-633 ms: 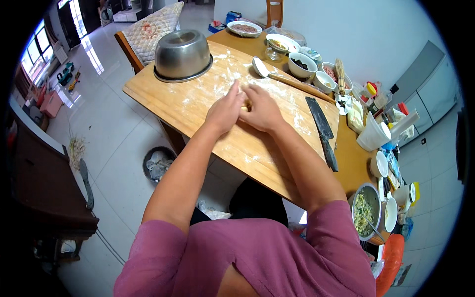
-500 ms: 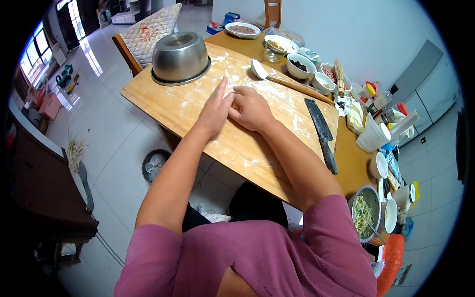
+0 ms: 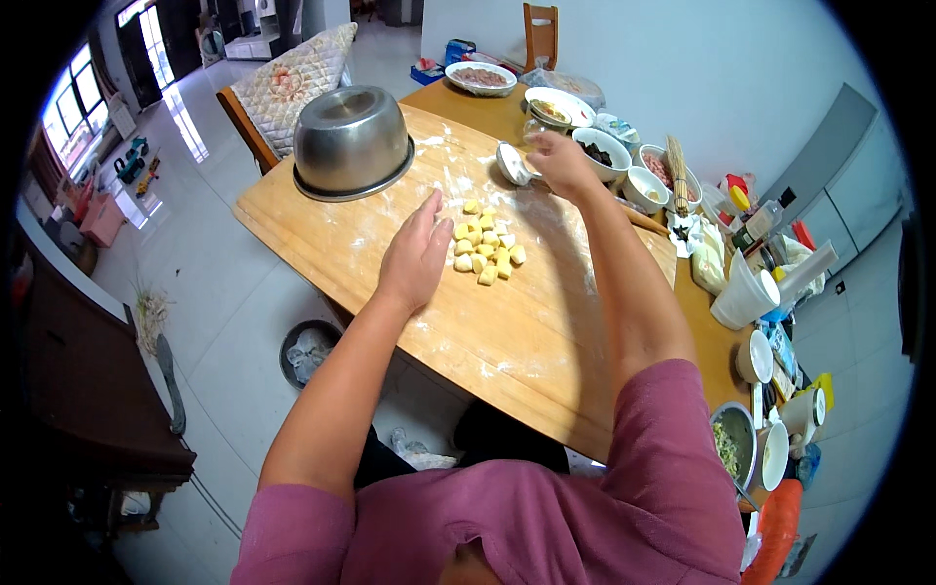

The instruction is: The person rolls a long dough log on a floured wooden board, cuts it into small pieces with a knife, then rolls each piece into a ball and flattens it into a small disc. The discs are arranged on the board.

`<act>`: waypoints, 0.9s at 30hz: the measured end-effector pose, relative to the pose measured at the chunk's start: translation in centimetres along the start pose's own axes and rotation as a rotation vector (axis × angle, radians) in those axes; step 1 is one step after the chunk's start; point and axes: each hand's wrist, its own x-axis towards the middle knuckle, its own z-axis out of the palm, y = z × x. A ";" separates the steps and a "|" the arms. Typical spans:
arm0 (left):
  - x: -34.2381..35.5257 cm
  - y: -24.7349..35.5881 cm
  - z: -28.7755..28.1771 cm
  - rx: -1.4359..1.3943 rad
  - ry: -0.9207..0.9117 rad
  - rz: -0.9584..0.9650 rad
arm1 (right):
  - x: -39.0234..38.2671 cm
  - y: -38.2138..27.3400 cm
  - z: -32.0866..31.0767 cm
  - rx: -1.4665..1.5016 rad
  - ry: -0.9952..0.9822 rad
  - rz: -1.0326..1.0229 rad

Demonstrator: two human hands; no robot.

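Observation:
A cluster of several yellow dough pieces [image 3: 487, 244] lies on the floured wooden board [image 3: 341, 253]. My left hand [image 3: 414, 253] is open with straightened fingers just left of them. My right hand [image 3: 561, 166] has curled fingers at the board's far edge, over the handle side of a white scoop [image 3: 512, 163]; I cannot make out what, if anything, it grips. A wooden rolling pin [image 3: 645, 222] lies to its right, partly behind my forearm. An upturned steel bowl [image 3: 351, 141] sits at the board's back left. The dark knife is hidden behind my right arm.
Bowls of ingredients [image 3: 602, 156], a plate of meat [image 3: 481, 76], bottles and containers crowd the table's back and right side. A steel bowl of chopped greens [image 3: 729, 448] is at near right. A chair with a quilted cover [image 3: 283, 83] stands behind the board; a bin [image 3: 307, 351] sits below.
My hands have parted, revealing the dough pieces. My right hand has moved up and right to the scoop; my left has shifted slightly down and left. The view has shifted slightly.

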 end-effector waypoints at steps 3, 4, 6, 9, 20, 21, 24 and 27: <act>-0.2 -0.2 -0.3 0.005 0.005 0.009 | 1.0 -2.5 0.6 -0.070 -0.243 0.181; -0.2 0.0 -0.3 0.005 -0.001 0.005 | 1.8 -1.5 1.3 0.014 -0.277 0.257; -0.2 0.5 -0.3 0.003 -0.010 -0.007 | 2.5 -0.9 2.0 -0.124 -0.284 0.211; -0.2 0.3 -0.3 -0.007 -0.030 -0.009 | 3.1 -0.5 2.7 -0.239 -0.289 0.193; -0.3 -0.3 -0.4 -0.154 0.004 -0.036 | 2.3 -1.3 2.4 0.067 -0.147 0.445; -0.2 -0.1 -0.5 -0.185 0.014 -0.031 | 2.0 -0.9 1.6 0.181 -0.202 0.461; -0.3 -0.2 -0.6 -0.287 0.034 -0.030 | 0.0 -2.9 -0.5 0.461 -0.323 0.522; -0.4 0.6 -1.0 -0.369 0.024 -0.050 | -3.4 -8.0 -0.8 0.417 -0.475 0.496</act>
